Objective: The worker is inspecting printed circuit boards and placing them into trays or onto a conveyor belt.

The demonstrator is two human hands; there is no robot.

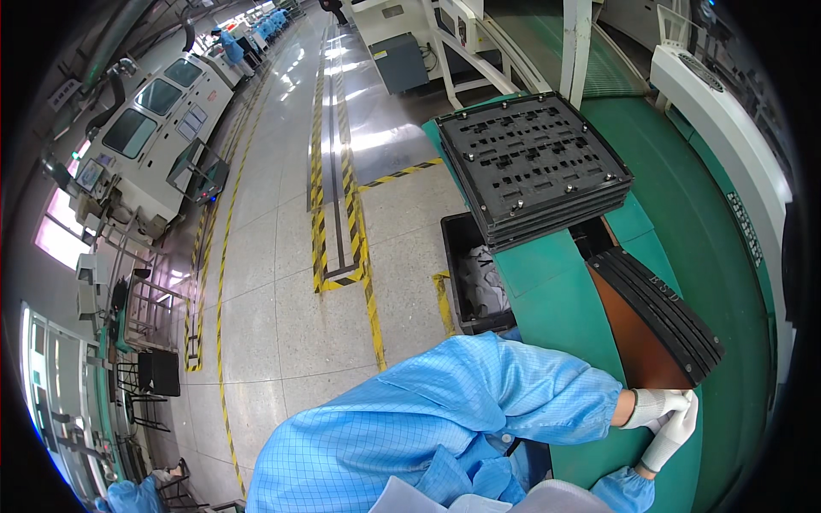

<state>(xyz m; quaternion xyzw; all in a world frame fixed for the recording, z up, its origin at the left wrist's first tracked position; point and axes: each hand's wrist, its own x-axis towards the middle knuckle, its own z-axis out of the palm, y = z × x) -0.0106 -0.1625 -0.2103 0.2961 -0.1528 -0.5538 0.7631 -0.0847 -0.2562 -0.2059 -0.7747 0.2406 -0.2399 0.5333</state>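
My left hand [657, 405], in a white glove, reaches across the green work surface [547, 286] at the lower right. My right hand [673, 438], also gloved in white, comes up from below to meet it. The fingertips of both hands are drawn together close to the near edge of a tilted black plate stack [660, 312] with a brown side face [637, 346]. Whatever lies between the fingers is hidden; whether they touch the stack is unclear. Farther off rests a pile of black trays [539, 158] with cut-out slots and small metal pins.
A black bin [457, 295] holding pale scraps stands left of the work surface. Right of it runs a green belt [710, 256] beside a white machine frame [727, 128]. Yellow-black tape [321, 214] marks the floor. White machines [158, 120] and people stand farther away.
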